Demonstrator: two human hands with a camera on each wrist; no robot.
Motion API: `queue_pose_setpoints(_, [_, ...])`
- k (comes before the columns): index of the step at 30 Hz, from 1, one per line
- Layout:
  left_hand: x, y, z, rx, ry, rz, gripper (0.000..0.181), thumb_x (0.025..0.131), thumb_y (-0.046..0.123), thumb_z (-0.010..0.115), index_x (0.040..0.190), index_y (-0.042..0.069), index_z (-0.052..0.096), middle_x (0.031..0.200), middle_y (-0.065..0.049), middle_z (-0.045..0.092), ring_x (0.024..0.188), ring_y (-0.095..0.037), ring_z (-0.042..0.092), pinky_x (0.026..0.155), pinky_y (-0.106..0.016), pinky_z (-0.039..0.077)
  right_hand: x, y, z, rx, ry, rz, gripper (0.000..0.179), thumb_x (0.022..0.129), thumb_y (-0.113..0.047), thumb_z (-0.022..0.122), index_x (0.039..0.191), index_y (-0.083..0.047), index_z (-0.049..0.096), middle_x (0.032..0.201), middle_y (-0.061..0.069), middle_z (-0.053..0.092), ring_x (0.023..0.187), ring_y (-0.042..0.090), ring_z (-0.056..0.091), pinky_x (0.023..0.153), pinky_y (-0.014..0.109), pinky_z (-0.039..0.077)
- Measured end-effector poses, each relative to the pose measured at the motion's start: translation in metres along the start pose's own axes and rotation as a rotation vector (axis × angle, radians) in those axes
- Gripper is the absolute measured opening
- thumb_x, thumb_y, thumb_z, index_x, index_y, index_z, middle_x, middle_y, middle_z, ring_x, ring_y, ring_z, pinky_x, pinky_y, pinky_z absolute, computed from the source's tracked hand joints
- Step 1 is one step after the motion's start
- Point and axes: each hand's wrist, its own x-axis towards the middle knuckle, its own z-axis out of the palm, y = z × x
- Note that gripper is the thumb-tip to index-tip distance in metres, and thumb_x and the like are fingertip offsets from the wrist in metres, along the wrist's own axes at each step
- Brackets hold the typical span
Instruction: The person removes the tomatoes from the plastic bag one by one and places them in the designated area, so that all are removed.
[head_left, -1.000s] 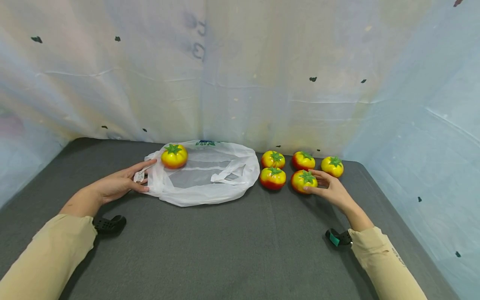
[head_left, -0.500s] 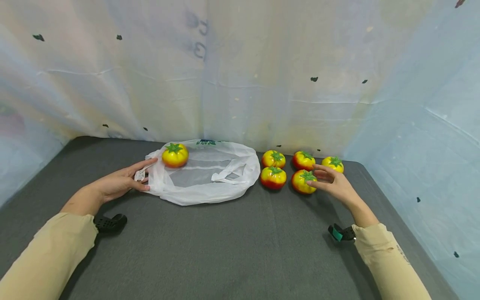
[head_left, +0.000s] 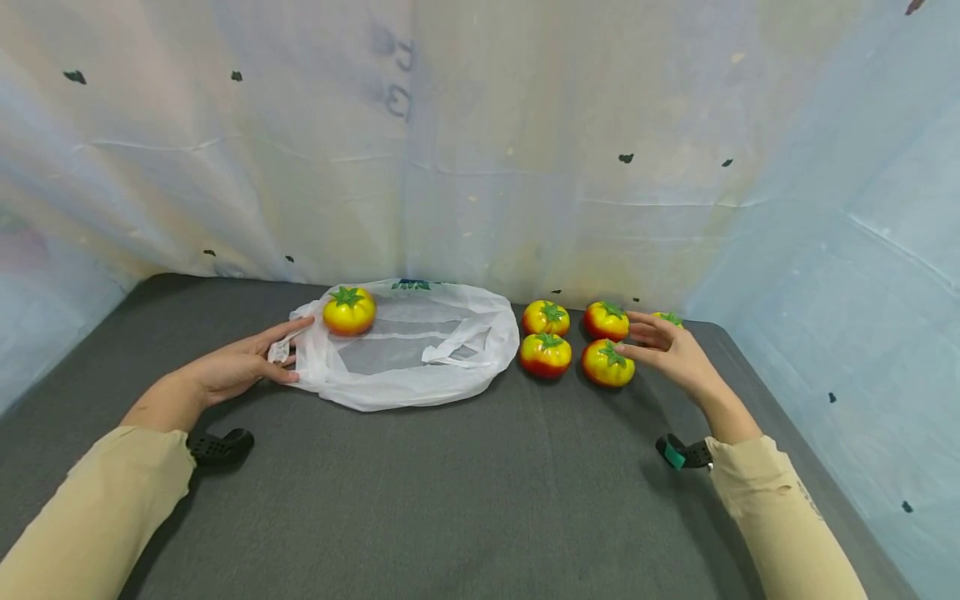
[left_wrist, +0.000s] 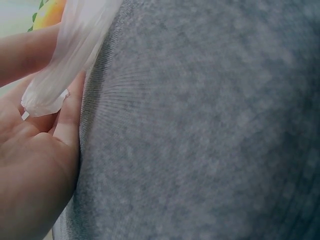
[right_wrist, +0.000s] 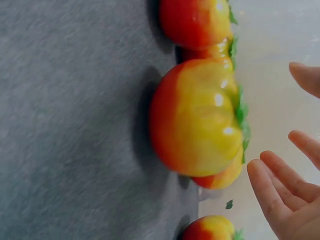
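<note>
1. My left hand (head_left: 228,367) is resting at the left edge of the white plastic bag (head_left: 390,398), fingers extended and touching the plastic.
2. One tomato (head_left: 349,312) is sitting at that same end, within the bag's outline.
3. My right hand (head_left: 671,354) is hovering released, fingers parted, over the front-right tomato (head_left: 606,371) and partly hiding the far-right tomato (head_left: 667,317).
4. Three more tomatoes (head_left: 546,358) are standing nearby on the grey cloth (head_left: 420,492), right of the bag.
</note>
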Motion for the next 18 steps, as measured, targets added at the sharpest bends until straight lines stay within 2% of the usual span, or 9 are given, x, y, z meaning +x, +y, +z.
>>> queue_pose_setpoints(8, [-0.001, -0.001, 0.000, -0.005, -0.002, 0.002, 0.093, 0.087, 0.005, 0.066, 0.155, 0.020, 0.004, 0.151, -0.010, -0.038, 0.135, -0.040, -0.036, 0.097, -0.075, -0.016, 0.006, -0.014, 0.004, 0.021, 0.009, -0.025, 0.071, 0.089, -0.040, 0.066, 0.149, -0.017, 0.035, 0.150, 0.016, 0.038, 0.136, 0.034, 0.038, 0.104, 0.058, 0.036])
queue_pose_setpoints(18, [0.000, -0.001, -0.001, -0.002, 0.000, 0.002, 0.094, 0.086, 0.005, 0.066, 0.155, 0.020, 0.005, 0.151, -0.010, -0.038, 0.136, -0.041, -0.036, 0.098, -0.075, -0.016, 0.016, -0.027, 0.017, 0.090, -0.024, -0.082, 0.066, 0.090, -0.033, 0.066, 0.147, -0.016, 0.037, 0.149, 0.017, 0.038, 0.136, 0.034, 0.039, 0.105, 0.056, 0.037])
